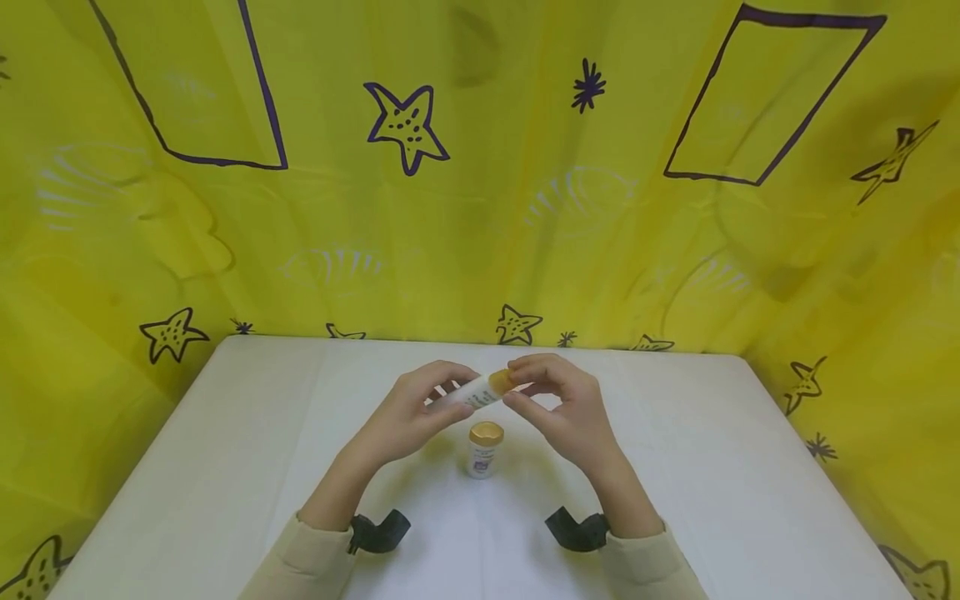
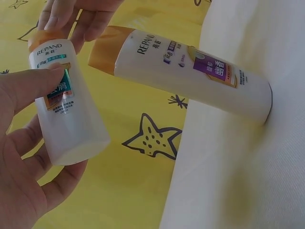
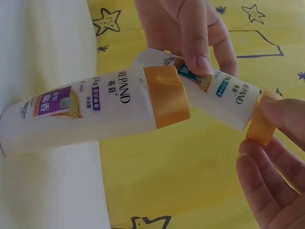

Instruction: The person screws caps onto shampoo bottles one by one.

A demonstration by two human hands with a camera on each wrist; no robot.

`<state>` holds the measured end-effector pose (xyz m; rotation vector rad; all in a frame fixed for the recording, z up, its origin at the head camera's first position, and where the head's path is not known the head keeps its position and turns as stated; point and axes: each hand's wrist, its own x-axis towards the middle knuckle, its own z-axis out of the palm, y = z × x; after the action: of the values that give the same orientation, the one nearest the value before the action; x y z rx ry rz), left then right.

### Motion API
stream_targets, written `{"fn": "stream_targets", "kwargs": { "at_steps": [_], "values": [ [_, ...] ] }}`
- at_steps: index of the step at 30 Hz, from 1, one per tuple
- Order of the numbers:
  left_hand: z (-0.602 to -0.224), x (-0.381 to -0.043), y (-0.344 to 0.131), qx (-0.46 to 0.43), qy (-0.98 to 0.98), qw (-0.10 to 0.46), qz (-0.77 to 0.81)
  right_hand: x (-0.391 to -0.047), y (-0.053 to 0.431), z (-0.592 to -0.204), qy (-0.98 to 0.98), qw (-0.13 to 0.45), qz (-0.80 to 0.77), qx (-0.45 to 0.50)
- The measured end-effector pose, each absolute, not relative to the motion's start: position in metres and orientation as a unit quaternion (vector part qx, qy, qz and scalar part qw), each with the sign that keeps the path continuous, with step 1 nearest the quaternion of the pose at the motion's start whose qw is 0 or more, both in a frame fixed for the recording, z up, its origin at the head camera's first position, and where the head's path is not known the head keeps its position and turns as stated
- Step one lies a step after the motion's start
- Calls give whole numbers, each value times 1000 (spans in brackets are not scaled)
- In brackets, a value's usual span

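Above the table my left hand [image 1: 411, 408] grips a white shampoo bottle [image 1: 474, 395] with a green label, thumb on its front and fingers behind. The bottle lies tilted, its orange-gold cap [image 3: 261, 119] up toward the right. My right hand [image 1: 564, 406] pinches that cap between thumb and fingertips; the cap sits on the bottle's neck end. Just below both hands a second white bottle, for body wash [image 1: 482, 460], stands upright on the table, purple-labelled and with a gold cap [image 2: 110, 49]. Neither hand touches it.
A white cloth covers the table [image 1: 225, 467]. Behind it and at the sides hangs a yellow curtain [image 1: 480, 208] with starfish and shell drawings. Black wrist mounts [image 1: 381, 532] sit at both sleeve cuffs.
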<state>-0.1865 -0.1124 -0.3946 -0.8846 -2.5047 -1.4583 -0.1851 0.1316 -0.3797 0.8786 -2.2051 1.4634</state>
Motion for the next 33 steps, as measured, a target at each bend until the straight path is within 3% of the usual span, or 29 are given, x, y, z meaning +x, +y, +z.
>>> {"fn": "stream_targets", "kwargs": {
  "at_steps": [13,23,33],
  "values": [
    [-395,-188,-113,-279,-831,52,-479,-184,131,-380,-783,173,506,318],
    [-395,-187,-114,-288,-821,51,-491,-168,122,-356,-790,181,491,320],
    [-396,-187,-113,-301,-815,62,-491,-185,132,-379,-780,165,509,325]
  ]
}}
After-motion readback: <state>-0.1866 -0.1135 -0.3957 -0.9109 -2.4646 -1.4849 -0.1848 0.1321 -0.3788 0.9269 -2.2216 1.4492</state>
